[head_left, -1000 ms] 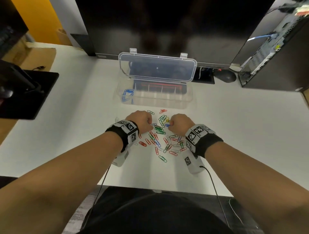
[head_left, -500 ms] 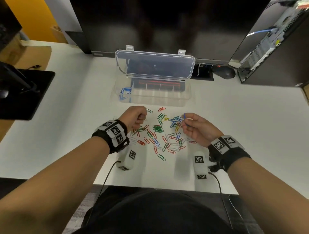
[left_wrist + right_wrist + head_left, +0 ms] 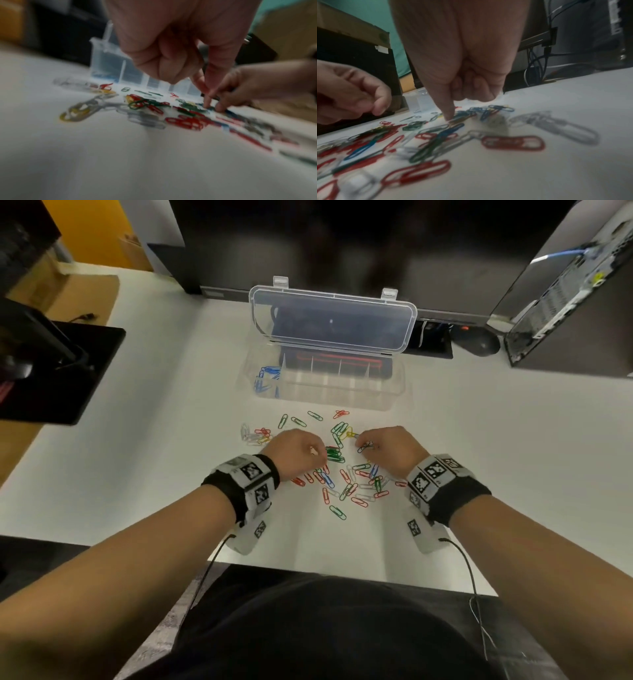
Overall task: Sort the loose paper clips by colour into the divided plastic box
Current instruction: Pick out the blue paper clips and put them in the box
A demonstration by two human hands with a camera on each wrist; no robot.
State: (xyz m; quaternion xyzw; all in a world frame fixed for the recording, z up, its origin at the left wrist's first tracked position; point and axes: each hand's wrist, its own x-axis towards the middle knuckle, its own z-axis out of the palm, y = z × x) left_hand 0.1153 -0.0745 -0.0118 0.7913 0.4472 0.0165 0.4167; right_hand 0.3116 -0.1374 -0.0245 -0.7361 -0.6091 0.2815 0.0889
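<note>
- Loose coloured wire paper clips (image 3: pixel 342 474), red, green, blue, white and yellow, lie scattered on the white worktop (image 3: pixel 479 457), just in front of the clear divided plastic box (image 3: pixel 329 392).
- The box's lid stands open; blue clips (image 3: pixel 265 376) fill its leftmost compartment.
- Left hand (image 3: pixel 296 451): grip curled over the pile; whether it holds a clip, cannot tell.
- Right hand (image 3: pixel 390 446): 1 extended finger (image 3: pixel 448 113) presses on blue clips, the others curled.

Red, green, blue, yellow and white paper clips (image 3: pixel 346 470) lie on the white surface (image 3: pixel 479 457). Blue clips (image 3: pixel 265 376) sit in the clear box (image 3: pixel 342 398).
</note>
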